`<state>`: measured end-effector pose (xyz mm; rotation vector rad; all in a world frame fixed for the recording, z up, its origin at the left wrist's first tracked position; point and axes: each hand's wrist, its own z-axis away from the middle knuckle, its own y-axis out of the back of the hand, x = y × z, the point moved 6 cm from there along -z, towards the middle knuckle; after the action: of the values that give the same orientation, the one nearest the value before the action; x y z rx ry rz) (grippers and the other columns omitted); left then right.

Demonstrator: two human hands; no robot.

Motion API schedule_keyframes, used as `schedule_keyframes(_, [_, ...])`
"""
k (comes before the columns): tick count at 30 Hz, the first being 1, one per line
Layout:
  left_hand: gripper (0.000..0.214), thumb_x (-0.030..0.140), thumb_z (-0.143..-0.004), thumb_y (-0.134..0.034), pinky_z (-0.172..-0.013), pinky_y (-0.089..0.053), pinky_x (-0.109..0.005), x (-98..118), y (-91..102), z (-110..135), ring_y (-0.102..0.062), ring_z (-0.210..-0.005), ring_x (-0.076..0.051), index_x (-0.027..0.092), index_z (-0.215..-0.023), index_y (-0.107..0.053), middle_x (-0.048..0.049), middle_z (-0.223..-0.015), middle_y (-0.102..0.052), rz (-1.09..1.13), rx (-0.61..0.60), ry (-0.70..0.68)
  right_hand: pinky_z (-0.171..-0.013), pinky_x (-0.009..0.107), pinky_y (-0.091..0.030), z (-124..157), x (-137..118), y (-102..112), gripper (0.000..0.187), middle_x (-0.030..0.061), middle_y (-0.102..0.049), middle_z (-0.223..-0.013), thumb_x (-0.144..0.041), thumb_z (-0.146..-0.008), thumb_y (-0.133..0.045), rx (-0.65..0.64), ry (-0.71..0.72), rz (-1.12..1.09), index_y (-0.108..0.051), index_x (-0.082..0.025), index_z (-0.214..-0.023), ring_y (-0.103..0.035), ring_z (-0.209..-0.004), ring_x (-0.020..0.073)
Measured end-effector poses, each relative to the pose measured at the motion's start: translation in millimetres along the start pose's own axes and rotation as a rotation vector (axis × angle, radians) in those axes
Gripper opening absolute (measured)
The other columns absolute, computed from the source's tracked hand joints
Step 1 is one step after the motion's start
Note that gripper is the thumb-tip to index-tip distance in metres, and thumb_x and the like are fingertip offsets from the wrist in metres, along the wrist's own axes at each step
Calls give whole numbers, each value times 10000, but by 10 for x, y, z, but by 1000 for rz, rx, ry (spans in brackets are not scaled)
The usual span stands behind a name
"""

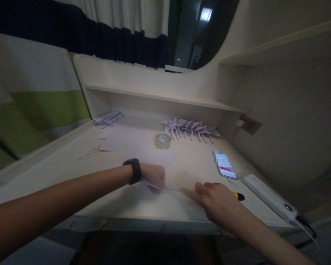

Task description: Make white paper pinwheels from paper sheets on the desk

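My right hand (216, 200) is closed around a utility knife (239, 196) with a yellow and black handle. Its thin blade points left toward my left hand and looks blurred. My left hand (153, 176), with a black band (134, 171) at the wrist, is curled with its fingers mostly hidden underneath. A pale edge of paper (146, 183) shows by those fingers, close to the blade. Just beyond my left hand lies a white paper piece (167, 158). Behind it, a roll of clear tape (163, 141) rests on the desk (187, 165).
Several paper pinwheels (191, 129) stand in a row at the back. Paper strips (109, 118) and white sheets (129, 136) lie at the back left, near some thin sticks or ties (91, 151). A phone (225, 165) and a white power strip (269, 197) are on the right.
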<state>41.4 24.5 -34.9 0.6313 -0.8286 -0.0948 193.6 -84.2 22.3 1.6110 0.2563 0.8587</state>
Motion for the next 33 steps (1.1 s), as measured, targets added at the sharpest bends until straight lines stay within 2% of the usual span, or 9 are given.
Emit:
schedule_keyframes(4, [173, 245, -697, -550, -527, -432, -243, 33, 62, 56, -549, -509, -127, 129, -649, -668, -43, -594, -645, 33, 74, -116, -521, 278, -320, 39, 4, -1, 625, 35, -636, -804, -22, -760, -475, 71, -29, 61, -402, -228, -1346, -587, -625, 170])
schedule_keyframes(7, [187, 249, -709, -547, -522, -418, -236, 65, 115, 86, -556, -510, -126, 123, -665, -678, -48, -606, -656, 41, 137, -164, -537, 288, -340, 46, 25, 23, 540, 59, -652, -818, -17, -724, -493, 115, -87, 69, -500, -162, -1245, -596, -655, 184])
schedule_keyframes(10, [180, 245, -706, -565, -530, -419, -232, 92, 168, 112, -583, -535, -134, 121, -685, -693, -55, -624, -675, 9, 238, -156, -545, 289, -344, 42, 47, 45, 478, 58, -667, -828, -24, -700, -505, 113, -151, 47, -561, -171, -1152, -611, -662, 187])
schedule_keyframes(16, [182, 199, -697, -552, -551, -418, -222, 168, 181, 179, -613, -572, -137, 128, -687, -720, -57, -640, -703, -112, 377, -162, -522, 287, -319, 39, 28, 63, 561, 61, -684, -840, -32, -669, -496, 54, -203, 12, -533, -164, -1213, -635, -630, 184])
schedule_keyframes(24, [184, 212, -693, -565, -554, -411, -222, 189, 211, 237, -614, -585, -142, 128, -686, -728, -54, -635, -706, -143, 373, -147, -488, 287, -282, 34, -37, 71, 581, 53, -679, -819, -47, -683, -491, 9, -221, -1, -505, -166, -1251, -630, -588, 174])
schedule_keyframes(29, [157, 212, -668, -588, -526, -404, -214, 235, 215, 289, -604, -558, -141, 123, -640, -714, -52, -608, -696, -112, 333, -133, -542, 291, -322, 17, -49, 123, 477, 38, -667, -805, -47, -737, -522, 70, -123, 38, -547, -203, -1188, -616, -646, 180])
schedule_keyframes(33, [151, 198, -663, -585, -531, -417, -221, 247, 191, 289, -604, -551, -146, 126, -633, -714, -50, -598, -692, -92, 316, -157, -573, 301, -328, 23, -11, 191, 407, 31, -656, -800, -59, -781, -535, 156, -109, 101, -567, -229, -1150, -596, -678, 190])
